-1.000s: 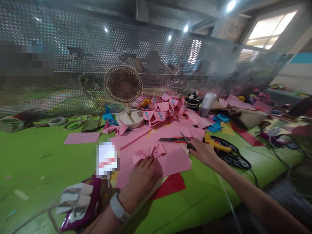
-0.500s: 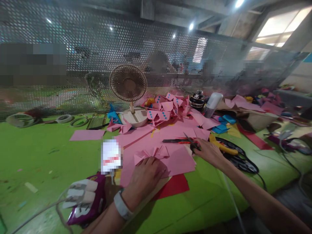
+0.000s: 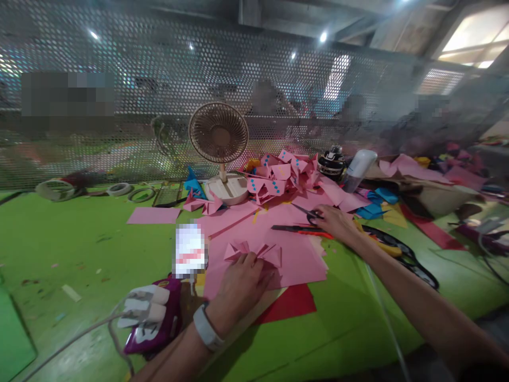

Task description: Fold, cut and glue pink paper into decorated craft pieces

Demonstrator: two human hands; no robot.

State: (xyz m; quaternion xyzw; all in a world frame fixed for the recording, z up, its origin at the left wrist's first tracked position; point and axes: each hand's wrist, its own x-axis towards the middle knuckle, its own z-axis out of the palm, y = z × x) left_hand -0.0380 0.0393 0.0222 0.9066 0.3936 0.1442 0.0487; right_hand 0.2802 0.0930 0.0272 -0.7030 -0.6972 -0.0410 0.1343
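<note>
The person's left hand (image 3: 243, 277), with a white band (image 3: 207, 330) at its wrist, lies over the near edge of a folded pink paper bow (image 3: 272, 253). Its fingers are bent and close together, touching the middle of the bow; whether they pinch the paper or only press on it, one cannot tell. The bow sits on large pink sheets (image 3: 306, 268) spread over the green table (image 3: 99, 260), with a piece of red paper (image 3: 292, 303) poking out at the near side.

The right hand (image 3: 336, 223) is closed around the handles of a pair of scissors (image 3: 309, 213), the blades pointing forward and to the left. Whether the scissors touch the sheets is unclear. Just nearer lies a cutter knife (image 3: 298, 229). Beyond both hands, a heap of folded pink paper (image 3: 274, 178) stands beside a fan (image 3: 218, 132).
</note>
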